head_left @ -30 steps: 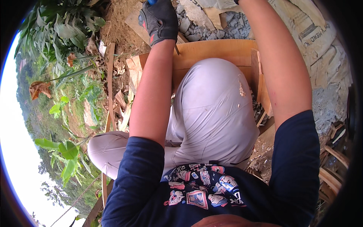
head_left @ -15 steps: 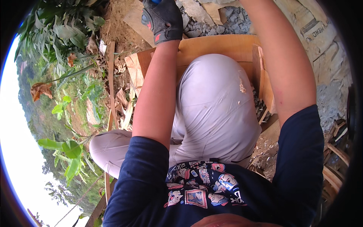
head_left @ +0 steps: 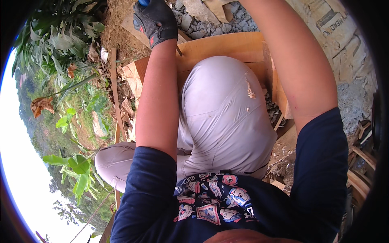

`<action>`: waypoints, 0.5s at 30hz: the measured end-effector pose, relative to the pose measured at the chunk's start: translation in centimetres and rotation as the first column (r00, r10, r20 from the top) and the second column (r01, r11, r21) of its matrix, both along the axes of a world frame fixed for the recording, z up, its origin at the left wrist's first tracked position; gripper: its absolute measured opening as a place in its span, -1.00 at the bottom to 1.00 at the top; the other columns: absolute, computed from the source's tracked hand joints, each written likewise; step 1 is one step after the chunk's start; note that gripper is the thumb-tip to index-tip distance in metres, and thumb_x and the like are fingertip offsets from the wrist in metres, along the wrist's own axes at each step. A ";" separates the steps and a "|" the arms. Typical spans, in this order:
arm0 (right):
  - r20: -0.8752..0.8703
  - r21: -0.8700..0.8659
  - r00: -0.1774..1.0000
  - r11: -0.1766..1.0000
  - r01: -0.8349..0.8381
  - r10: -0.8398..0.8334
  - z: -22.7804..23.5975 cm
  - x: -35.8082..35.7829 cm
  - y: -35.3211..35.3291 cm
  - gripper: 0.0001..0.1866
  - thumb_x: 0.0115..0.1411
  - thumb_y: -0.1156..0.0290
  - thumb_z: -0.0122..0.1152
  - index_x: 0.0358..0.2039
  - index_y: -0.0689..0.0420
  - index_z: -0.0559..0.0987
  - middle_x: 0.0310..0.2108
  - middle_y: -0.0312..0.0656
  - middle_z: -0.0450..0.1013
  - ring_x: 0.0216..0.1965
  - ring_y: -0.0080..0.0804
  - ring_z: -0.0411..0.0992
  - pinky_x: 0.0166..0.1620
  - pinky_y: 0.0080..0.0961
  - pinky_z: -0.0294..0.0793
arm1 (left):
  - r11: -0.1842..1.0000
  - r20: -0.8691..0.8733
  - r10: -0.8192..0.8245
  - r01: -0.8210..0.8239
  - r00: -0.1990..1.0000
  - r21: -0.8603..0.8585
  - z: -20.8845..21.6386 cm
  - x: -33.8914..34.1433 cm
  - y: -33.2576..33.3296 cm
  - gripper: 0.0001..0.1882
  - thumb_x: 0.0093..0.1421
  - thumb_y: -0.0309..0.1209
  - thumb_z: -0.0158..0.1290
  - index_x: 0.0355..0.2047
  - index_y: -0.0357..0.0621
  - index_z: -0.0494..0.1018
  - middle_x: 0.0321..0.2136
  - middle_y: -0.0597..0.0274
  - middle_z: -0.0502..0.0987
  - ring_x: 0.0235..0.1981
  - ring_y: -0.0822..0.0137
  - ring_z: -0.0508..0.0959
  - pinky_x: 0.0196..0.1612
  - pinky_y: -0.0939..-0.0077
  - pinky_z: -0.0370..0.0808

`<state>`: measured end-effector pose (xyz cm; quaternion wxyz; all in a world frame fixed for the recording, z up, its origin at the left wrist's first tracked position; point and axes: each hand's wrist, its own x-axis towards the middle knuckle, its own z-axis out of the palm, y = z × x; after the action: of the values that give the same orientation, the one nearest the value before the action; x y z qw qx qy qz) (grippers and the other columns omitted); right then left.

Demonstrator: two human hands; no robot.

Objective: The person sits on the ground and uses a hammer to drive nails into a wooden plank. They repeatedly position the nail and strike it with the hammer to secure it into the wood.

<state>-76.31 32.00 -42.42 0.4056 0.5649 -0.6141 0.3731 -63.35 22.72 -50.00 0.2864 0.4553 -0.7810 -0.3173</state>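
Note:
My left hand (head_left: pixel 156 22), in a black and grey work glove with red marks, is at the upper edge. Its fingers are closed around a blue object (head_left: pixel 144 2), mostly cut off by the picture's edge, so its kind does not show. Below the glove is a curved, orange-brown wooden piece (head_left: pixel 227 45), lying across in front of my raised knee. My right forearm (head_left: pixel 283 52) reaches up past the top edge, and the hand at its end is out of the picture.
Grey gravel (head_left: pixel 202 28) and wood offcuts lie beyond the wooden piece. A crumpled printed sack (head_left: pixel 336 28) is at the upper right. Wood scraps (head_left: pixel 360 158) are piled at the right. Leafy plants (head_left: pixel 77 162) and a slope are on the left.
My left hand, still around the blue object, has shifted left and slightly down in the picture. The right forearm and the whole scene have also slid a little to the left.

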 end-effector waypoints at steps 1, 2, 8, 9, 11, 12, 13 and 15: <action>0.044 -0.011 0.999 0.999 -0.031 0.031 0.0 0.2 0.0 -0.83 0.31 0.24 0.17 -0.30 0.07 0.51 -0.38 -0.16 0.49 -0.20 -0.14 0.54 -0.11 -0.22 0.54 | 1.000 -0.029 -0.006 0.006 1.000 -0.007 -0.2 0.1 -0.2 -0.43 0.27 0.06 0.12 -0.19 -0.33 0.62 -0.30 -0.31 0.64 -0.18 -0.23 0.65 -0.11 -0.02 0.49; 0.088 -0.024 0.994 0.998 -0.061 0.063 0.1 0.3 0.0 -0.83 0.32 0.25 0.16 -0.31 0.07 0.51 -0.39 -0.15 0.49 -0.20 -0.14 0.54 -0.12 -0.21 0.54 | 1.000 -0.058 -0.013 0.012 0.998 -0.014 -0.4 0.3 -0.3 -0.43 0.28 0.06 0.12 -0.20 -0.32 0.62 -0.30 -0.31 0.64 -0.18 -0.23 0.64 -0.11 -0.02 0.49; 0.098 -0.038 0.992 0.997 -0.073 0.076 0.0 0.4 0.1 -0.82 0.30 0.24 0.18 -0.32 0.07 0.52 -0.38 -0.11 0.51 -0.21 -0.11 0.54 -0.13 -0.20 0.53 | 0.995 0.035 -0.081 0.082 0.996 -0.052 0.9 0.6 1.0 -0.47 0.29 0.06 0.10 -0.21 -0.26 0.62 -0.33 -0.27 0.64 -0.23 -0.22 0.63 -0.17 -0.03 0.46; 0.132 -0.019 0.989 0.997 -0.069 0.070 0.2 0.5 0.2 -0.82 0.30 0.24 0.19 -0.32 0.08 0.53 -0.38 -0.11 0.52 -0.21 -0.11 0.54 -0.13 -0.20 0.53 | 0.996 0.039 -0.064 0.066 0.997 -0.064 0.5 0.6 0.7 -0.47 0.29 0.06 0.10 -0.21 -0.26 0.62 -0.33 -0.27 0.64 -0.24 -0.22 0.63 -0.17 -0.03 0.46; 0.153 -0.038 0.986 0.998 -0.055 0.060 0.3 0.8 0.0 -0.82 0.30 0.25 0.19 -0.34 0.09 0.53 -0.39 -0.11 0.51 -0.23 -0.10 0.54 -0.14 -0.22 0.54 | 0.995 0.045 -0.030 0.034 0.999 -0.090 -0.2 0.4 0.2 -0.47 0.29 0.05 0.10 -0.22 -0.26 0.62 -0.34 -0.26 0.64 -0.25 -0.21 0.63 -0.19 -0.02 0.46; 0.165 -0.048 0.985 0.998 -0.043 0.050 0.3 0.9 0.0 -0.81 0.30 0.25 0.19 -0.35 0.09 0.53 -0.40 -0.10 0.51 -0.24 -0.10 0.54 -0.15 -0.22 0.54 | 0.998 0.046 -0.033 0.035 0.998 -0.057 0.0 0.3 0.4 -0.47 0.29 0.06 0.11 -0.23 -0.26 0.62 -0.35 -0.26 0.63 -0.25 -0.20 0.63 -0.19 -0.02 0.45; 0.197 -0.058 0.978 0.996 -0.061 0.071 0.2 0.9 0.1 -0.81 0.30 0.25 0.18 -0.36 0.09 0.52 -0.41 -0.10 0.51 -0.26 -0.10 0.54 -0.16 -0.23 0.54 | 0.999 0.046 -0.036 0.037 0.998 -0.025 0.2 0.3 0.6 -0.47 0.29 0.06 0.11 -0.24 -0.25 0.62 -0.36 -0.25 0.63 -0.26 -0.19 0.64 -0.20 -0.02 0.45; 0.258 -0.081 0.959 0.992 -0.099 0.117 0.2 1.1 0.1 -0.79 0.30 0.24 0.18 -0.39 0.10 0.52 -0.43 -0.10 0.50 -0.28 -0.09 0.54 -0.17 -0.23 0.54 | 0.999 0.031 -0.032 0.033 0.999 -0.019 0.2 0.2 0.6 -0.48 0.28 0.06 0.12 -0.27 -0.25 0.62 -0.38 -0.24 0.63 -0.27 -0.18 0.64 -0.21 -0.01 0.45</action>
<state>-75.16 32.12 -42.27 0.3188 0.5292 -0.6177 0.4866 -63.11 23.32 -49.84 0.2736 0.4445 -0.7956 -0.3075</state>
